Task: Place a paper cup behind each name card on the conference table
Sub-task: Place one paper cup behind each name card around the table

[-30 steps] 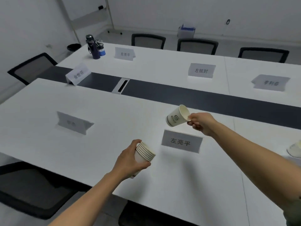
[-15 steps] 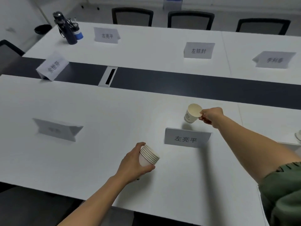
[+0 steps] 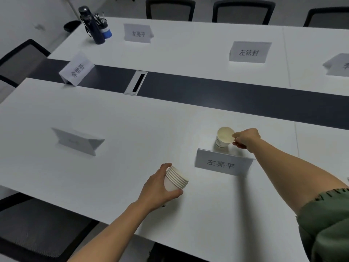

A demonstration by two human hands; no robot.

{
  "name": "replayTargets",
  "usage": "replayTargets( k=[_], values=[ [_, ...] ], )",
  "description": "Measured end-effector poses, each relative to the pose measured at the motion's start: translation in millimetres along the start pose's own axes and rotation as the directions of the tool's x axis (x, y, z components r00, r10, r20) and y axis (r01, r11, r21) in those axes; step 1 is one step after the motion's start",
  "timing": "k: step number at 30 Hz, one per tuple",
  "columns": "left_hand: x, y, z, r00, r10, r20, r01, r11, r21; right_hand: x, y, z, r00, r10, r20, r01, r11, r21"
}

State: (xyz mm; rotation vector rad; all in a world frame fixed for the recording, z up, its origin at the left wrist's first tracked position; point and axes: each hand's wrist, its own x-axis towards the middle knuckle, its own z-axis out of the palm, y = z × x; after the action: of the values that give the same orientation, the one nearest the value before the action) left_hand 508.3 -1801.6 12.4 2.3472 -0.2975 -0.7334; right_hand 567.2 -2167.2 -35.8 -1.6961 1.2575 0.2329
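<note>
A white conference table [image 3: 113,186] with a dark centre strip [image 3: 226,95] is seen under both hands. Black office chairs are placed along its far side, well beyond the hands, and one more office chair [image 3: 37,229] is seen below the left forearm. A dark water bottle [image 3: 91,25] is standing far ahead of the left hand. Several name cards are set on the table: one name card [image 3: 222,164] is just in front of the right hand, on the side nearer to the person, and another folded card [image 3: 77,141] is found well to the left of the left hand. A stack of paper cups [image 3: 174,179] is gripped around its side by the left hand [image 3: 158,188], tilted, with the rims turned to the right. A single paper cup [image 3: 223,137] is pinched at its rim by the thumb and fingers of the right hand [image 3: 245,138]. This cup is upright, just behind the nearest name card; whether its base is touching the table cannot be told surely.
</note>
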Motion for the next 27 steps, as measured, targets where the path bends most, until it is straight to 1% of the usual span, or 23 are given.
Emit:
replayTargets(
  k=[3, 5, 8, 11, 13, 15, 17, 19, 22, 25, 27],
  values=[
    [-7.9, 1.9, -1.0, 1.000, 0.001, -0.008, -0.001, 1.000, -0.025, -4.7, -0.9, -5.4, 1.000, -0.016, 0.022, 0.016, 1.000, -0.001],
    [-15.4, 3.2, -4.9, 1.000, 0.002, -0.028, -0.003, 0.999, -0.040, -11.2, -5.3, -8.4, 0.998, -0.055, -0.012, 0.054, 0.998, -0.029],
    [-29.3, 0.1, -15.1, 0.995, 0.018, -0.095, -0.023, 0.998, -0.055, -29.8, -21.4, -6.9, 0.970, -0.227, -0.090, 0.216, 0.969, -0.116],
    [-47.8, -8.4, -31.1, 0.987, 0.033, -0.156, -0.044, 0.997, -0.070, -62.0, -40.6, 6.6, 0.922, -0.384, -0.040, 0.377, 0.918, -0.120],
    [-58.1, -16.7, -42.6, 0.982, 0.041, -0.186, -0.055, 0.996, -0.070, -92.1, -50.2, 22.3, 0.894, -0.448, 0.031, 0.449, 0.889, -0.088],
    [-75.8, -29.9, -57.0, 0.973, 0.044, -0.227, -0.064, 0.995, -0.080, -132.4, -53.5, 48.2, 0.857, -0.496, 0.139, 0.507, 0.859, -0.063],
    [-89.4, -40.9, -68.3, 0.963, 0.041, -0.267, -0.068, 0.993, -0.092, -165.2, -50.2, 74.2, 0.825, -0.498, 0.267, 0.527, 0.849, -0.047],
    [-110.4, -56.4, -82.1, 0.950, 0.037, -0.310, -0.075, 0.991, -0.111, -203.2, -42.2, 108.2, 0.768, -0.471, 0.433, 0.542, 0.839, -0.050],
    [-159.4, -98.8, -107.4, 0.925, 0.015, -0.379, -0.076, 0.987, -0.145, -276.5, -29.3, 172.3, 0.648, -0.398, 0.649, 0.584, 0.807, -0.089],
    [-191.5, -128.7, -125.0, 0.916, 0.022, -0.401, -0.079, 0.989, -0.126, -326.4, -20.0, 213.9, 0.553, -0.331, 0.765, 0.619, 0.777, -0.111],
    [-228.2, -167.9, -146.2, 0.908, 0.037, -0.417, -0.092, 0.990, -0.110, -372.8, -13.1, 254.0, 0.490, -0.293, 0.821, 0.640, 0.760, -0.111]
  ],
)
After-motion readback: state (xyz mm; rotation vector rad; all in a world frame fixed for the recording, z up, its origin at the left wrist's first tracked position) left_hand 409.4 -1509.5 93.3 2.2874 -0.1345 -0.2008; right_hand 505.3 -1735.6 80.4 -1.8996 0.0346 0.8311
